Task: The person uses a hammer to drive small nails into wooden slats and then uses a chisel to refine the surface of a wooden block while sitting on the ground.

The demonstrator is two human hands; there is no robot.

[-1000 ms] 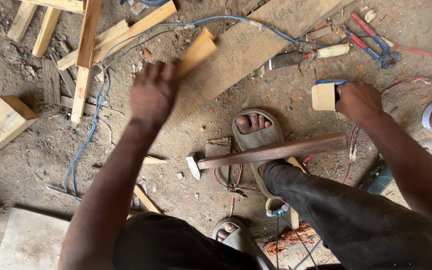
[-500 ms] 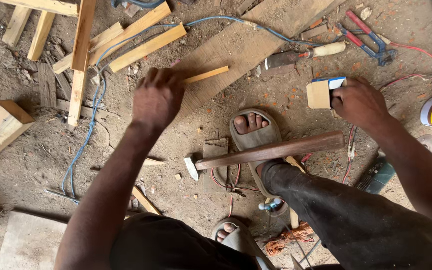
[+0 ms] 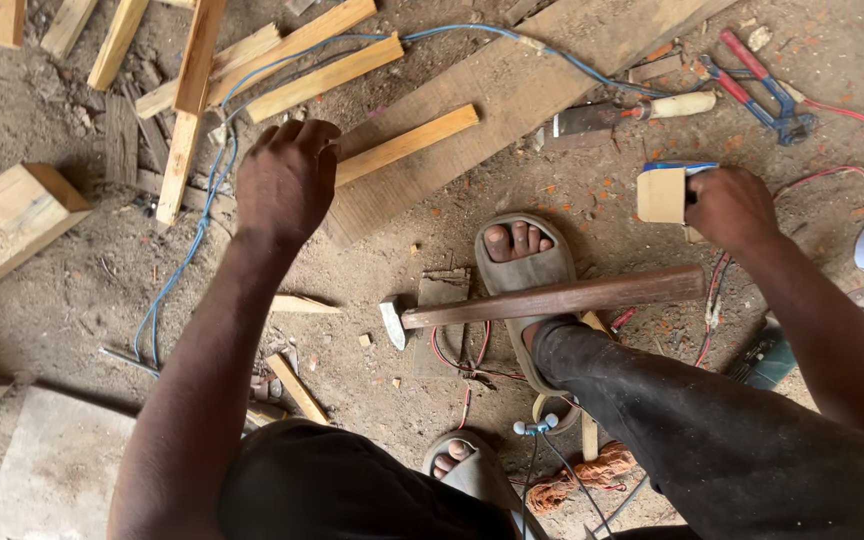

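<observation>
Left hand (image 3: 287, 180) curled loosely over the near end of a short wood strip (image 3: 407, 145); fingers bent, a firm grip on it cannot be told. The strip lies on the wide plank (image 3: 512, 90), running toward 2 o'clock. Right hand (image 3: 732, 208) closed around a tan sanding block (image 3: 662, 193), at 3 o'clock from the strip, well apart. Hammer (image 3: 552, 300) rests across the sandalled foot (image 3: 520, 265), at 6 o'clock. Step in hand, by judgement: bringing strip and block together; that calls for a steady hold on the strip.

Left hand (image 3: 287, 180) curled — right hand (image 3: 730, 208) clenched.
</observation>
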